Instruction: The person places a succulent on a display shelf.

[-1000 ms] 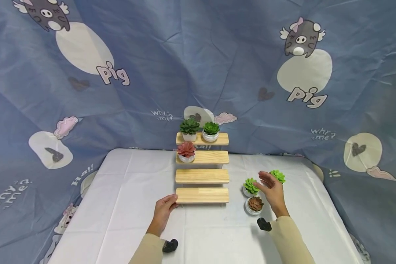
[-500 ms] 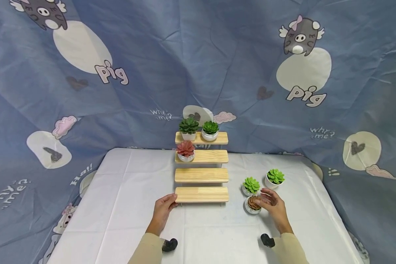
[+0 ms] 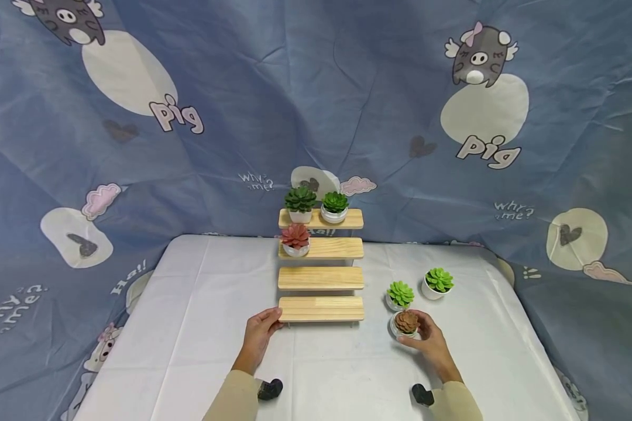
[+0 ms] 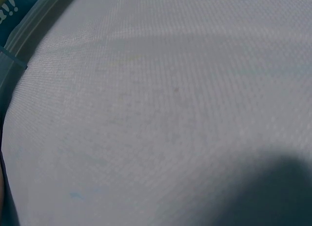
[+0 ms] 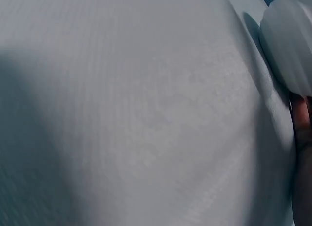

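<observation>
The brown succulent (image 3: pixel 406 323) in its round white pot sits right of centre in the lower half of the head view, between the thumb and fingers of the right hand (image 3: pixel 433 344). That hand comes from the lower right and grips the pot's right side, thumb along the near edge and fingers along the far one. The right wrist view shows part of a white pot at its upper right, with fingers just below it; whether its base touches the white cloth (image 3: pixel 216 280) is hard to tell.

Just above the pot is a bright green succulent (image 3: pixel 399 294), and a second potted green plant (image 3: pixel 438 282) stands up and to the right, apart from the hand.

At the centre, the left hand (image 3: pixel 259 334) pinches the left end of the lowest board of a four-tier wooden stand (image 3: pixel 321 309). A red succulent (image 3: pixel 295 237) occupies the second board from the top, at its left; a dark green plant (image 3: pixel 300 200) and a rounder green one (image 3: pixel 335 203) share the top board. Blue printed fabric (image 3: pixel 305 88) fills the upper frame.
</observation>
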The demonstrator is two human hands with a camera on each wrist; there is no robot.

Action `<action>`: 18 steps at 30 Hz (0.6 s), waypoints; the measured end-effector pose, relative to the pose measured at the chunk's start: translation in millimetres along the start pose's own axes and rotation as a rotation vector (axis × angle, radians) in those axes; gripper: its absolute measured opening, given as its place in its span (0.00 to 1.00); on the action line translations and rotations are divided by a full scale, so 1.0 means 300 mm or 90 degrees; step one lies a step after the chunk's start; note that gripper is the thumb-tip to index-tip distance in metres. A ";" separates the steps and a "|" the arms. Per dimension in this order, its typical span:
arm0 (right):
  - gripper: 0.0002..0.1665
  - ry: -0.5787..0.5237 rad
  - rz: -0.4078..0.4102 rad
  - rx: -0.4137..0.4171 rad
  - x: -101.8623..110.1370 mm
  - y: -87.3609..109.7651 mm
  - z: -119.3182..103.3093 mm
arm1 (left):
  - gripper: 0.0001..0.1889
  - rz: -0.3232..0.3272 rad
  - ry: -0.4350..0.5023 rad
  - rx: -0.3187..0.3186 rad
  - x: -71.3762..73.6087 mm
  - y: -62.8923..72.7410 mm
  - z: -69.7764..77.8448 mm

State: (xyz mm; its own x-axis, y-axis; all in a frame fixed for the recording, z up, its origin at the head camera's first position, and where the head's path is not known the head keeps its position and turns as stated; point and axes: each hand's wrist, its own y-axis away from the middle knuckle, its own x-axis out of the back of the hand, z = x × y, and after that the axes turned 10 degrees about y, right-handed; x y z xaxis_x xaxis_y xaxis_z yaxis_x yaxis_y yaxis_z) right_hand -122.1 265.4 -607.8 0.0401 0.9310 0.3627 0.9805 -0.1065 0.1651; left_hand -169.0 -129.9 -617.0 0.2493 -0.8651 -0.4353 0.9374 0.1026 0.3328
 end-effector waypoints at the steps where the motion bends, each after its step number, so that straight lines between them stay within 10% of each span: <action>1: 0.44 0.006 -0.002 0.001 -0.002 -0.002 0.001 | 0.08 0.000 -0.003 -0.001 0.000 0.000 0.001; 18: 0.41 0.062 0.041 -0.009 -0.015 -0.006 0.002 | 0.12 -0.013 -0.009 -0.010 0.003 0.006 -0.002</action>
State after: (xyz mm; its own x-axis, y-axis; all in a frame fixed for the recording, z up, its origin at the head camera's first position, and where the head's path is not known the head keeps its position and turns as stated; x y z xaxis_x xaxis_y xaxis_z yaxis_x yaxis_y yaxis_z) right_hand -123.9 261.6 -610.2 0.0827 0.8842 0.4598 0.9738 -0.1698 0.1513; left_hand -166.8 -130.2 -617.2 0.2259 -0.8740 -0.4301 0.9460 0.0915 0.3110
